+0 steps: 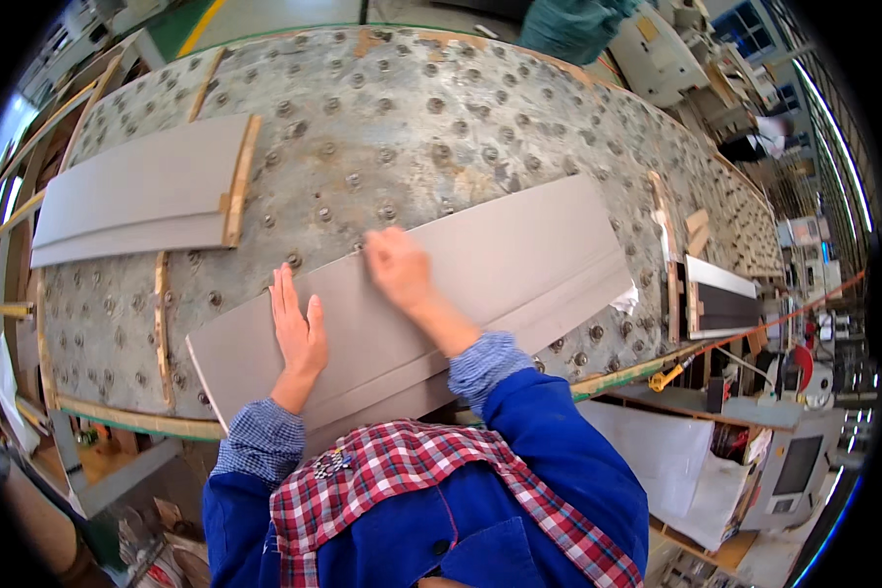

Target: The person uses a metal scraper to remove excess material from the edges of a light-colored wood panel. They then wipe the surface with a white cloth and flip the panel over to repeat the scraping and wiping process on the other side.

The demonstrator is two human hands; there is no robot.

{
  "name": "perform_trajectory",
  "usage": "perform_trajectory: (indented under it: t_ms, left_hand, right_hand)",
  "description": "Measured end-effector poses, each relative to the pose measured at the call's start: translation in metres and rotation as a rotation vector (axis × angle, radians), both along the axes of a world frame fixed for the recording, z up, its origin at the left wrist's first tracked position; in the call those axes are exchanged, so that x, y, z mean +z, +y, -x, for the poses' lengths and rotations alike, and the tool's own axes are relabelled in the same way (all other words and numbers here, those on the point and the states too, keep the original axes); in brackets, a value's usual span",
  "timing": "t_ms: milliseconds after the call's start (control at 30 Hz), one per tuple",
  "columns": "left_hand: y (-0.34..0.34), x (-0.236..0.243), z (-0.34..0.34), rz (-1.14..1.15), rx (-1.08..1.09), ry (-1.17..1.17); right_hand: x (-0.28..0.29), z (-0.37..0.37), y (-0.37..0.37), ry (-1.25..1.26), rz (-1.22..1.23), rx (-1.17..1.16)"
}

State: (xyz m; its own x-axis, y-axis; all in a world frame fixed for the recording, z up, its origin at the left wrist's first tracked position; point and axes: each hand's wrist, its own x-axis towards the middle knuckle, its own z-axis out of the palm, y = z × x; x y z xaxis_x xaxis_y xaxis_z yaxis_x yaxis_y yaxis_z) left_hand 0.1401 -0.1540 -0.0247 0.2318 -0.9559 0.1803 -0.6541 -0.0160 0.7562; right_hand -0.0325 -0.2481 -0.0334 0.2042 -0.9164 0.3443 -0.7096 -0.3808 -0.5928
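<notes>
A long grey panel (519, 255) with a stepped strip along its near side lies slanted across the metal table (431, 118), which is dotted with round ball fittings. My left hand (299, 338) rests on the panel's left part, fingers stretched out toward the far edge. My right hand (397, 265) is curled closed near the middle of that far edge; it is slightly blurred, and whatever it may hold is hidden. The panel's near edge is partly hidden by my body. A white crumpled scrap (625, 297) shows at its right end.
Another grey panel (142, 181) rests on wooden strips at the left. A white and dark panel (723, 304) lies at the right end, by a yellow tool (668, 377) on the table edge. A green bag (568, 29) and machinery (657, 59) stand behind. A person (759, 137) is at the back right.
</notes>
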Motion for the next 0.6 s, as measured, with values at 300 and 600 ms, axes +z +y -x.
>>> perform_trajectory:
  t_ms: [300, 600]
  left_hand:
    - [0.129, -0.049, -0.167, -0.532, 0.395, -0.541]
    - [0.115, -0.037, -0.115, -0.403, 0.434, -0.272]
  right_hand:
    - [0.015, 0.169, -0.09, 0.417, 0.032, -0.352]
    - [0.006, 0.011, -0.018, 0.351, -0.03, -0.112]
